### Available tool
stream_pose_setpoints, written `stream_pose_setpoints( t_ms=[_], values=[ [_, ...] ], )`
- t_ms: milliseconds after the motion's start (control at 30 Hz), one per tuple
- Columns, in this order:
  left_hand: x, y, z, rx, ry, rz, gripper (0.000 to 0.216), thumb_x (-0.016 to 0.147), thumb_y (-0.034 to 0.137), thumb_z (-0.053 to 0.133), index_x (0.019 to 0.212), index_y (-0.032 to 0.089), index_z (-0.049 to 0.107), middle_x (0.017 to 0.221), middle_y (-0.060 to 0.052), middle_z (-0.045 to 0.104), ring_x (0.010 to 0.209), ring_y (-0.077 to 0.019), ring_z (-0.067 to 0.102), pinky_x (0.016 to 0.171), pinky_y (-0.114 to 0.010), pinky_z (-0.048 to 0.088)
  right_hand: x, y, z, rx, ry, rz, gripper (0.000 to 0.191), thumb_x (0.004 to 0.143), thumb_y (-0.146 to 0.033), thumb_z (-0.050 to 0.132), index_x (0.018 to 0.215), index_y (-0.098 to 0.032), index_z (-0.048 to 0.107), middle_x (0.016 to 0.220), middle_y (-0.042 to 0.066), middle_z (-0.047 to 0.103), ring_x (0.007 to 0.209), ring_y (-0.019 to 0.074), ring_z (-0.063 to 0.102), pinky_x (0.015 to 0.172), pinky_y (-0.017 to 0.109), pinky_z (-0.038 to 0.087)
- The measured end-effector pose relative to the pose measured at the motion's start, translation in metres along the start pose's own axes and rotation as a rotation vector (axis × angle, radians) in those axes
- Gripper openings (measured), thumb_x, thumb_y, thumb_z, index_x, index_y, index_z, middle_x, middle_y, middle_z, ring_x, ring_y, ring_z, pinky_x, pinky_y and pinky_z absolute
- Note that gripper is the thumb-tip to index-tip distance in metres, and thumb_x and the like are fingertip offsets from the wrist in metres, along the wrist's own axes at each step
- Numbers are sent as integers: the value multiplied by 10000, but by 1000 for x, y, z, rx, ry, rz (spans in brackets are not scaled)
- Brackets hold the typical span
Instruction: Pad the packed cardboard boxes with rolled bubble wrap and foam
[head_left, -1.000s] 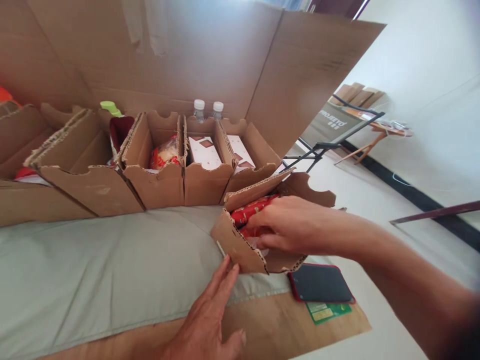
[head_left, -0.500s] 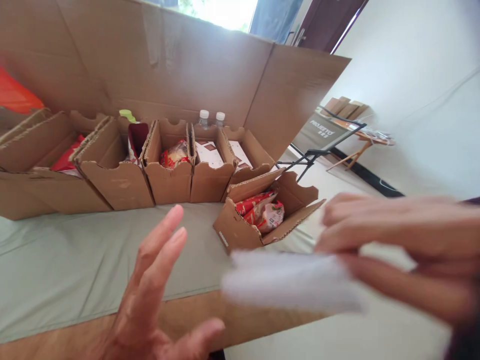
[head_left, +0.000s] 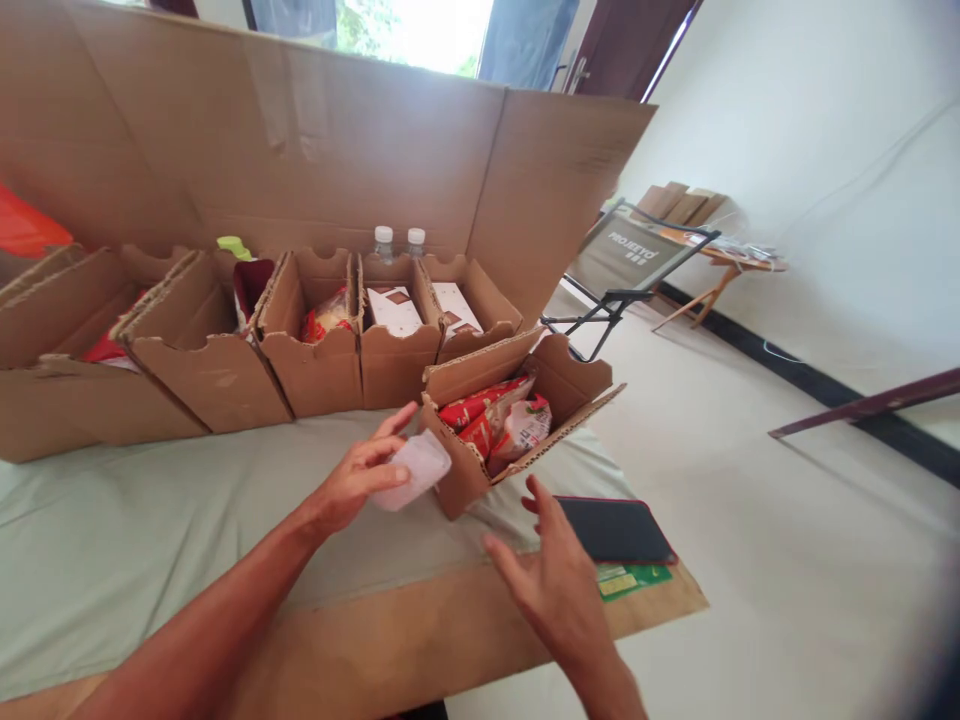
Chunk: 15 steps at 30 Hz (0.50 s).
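My left hand (head_left: 360, 478) is closed on a small white packet (head_left: 414, 468), held just left of an open cardboard box (head_left: 469, 478) that stands askew on the grey cloth. The box holds red and white snack packets (head_left: 501, 420). My right hand (head_left: 551, 570) hovers open, fingers spread, in front of that box and beside a dark phone in a red case (head_left: 615, 529).
A row of open cardboard boxes (head_left: 315, 360) with snacks and cartons lines the back, two bottles (head_left: 397, 242) behind them, under a tall cardboard sheet (head_left: 337, 140). A green card (head_left: 634, 577) lies under the phone. A folding chair (head_left: 637, 270) stands on the floor at right.
The white packet has passed from my right hand to my left hand, which now holds it beside the box. My right hand has let go and dropped low, fingers open.
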<state>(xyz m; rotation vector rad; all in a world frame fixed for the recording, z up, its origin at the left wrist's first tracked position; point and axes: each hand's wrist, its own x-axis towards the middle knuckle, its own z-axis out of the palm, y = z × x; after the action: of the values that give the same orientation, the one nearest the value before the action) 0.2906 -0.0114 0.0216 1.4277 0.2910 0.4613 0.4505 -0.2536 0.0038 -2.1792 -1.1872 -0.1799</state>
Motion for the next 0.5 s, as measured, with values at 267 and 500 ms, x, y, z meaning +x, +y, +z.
stream_pose_setpoints(
  t_ms=[267, 500],
  values=[
    [17, -10, 68, -118, -238, -4, 254, 694, 420, 832, 828, 207, 794, 1666, -64, 353, 1521, -401, 328, 1241, -500, 219, 22, 24, -10, 386, -8, 397, 512, 785, -619, 717, 1070, -195, 685, 1083, 134, 750, 1088, 355, 683, 977, 499, 531],
    [68, -2, 108, -5, -283, -57, 171, 677, 316, 755, 788, 191, 719, 1706, -119, 266, 1597, -322, 166, 1220, -449, 261, 116, 88, -44, 725, -122, 454, 466, 570, -369, 811, 994, -205, 710, 1028, 78, 780, 985, 306, 704, 886, 430, 554]
  ],
)
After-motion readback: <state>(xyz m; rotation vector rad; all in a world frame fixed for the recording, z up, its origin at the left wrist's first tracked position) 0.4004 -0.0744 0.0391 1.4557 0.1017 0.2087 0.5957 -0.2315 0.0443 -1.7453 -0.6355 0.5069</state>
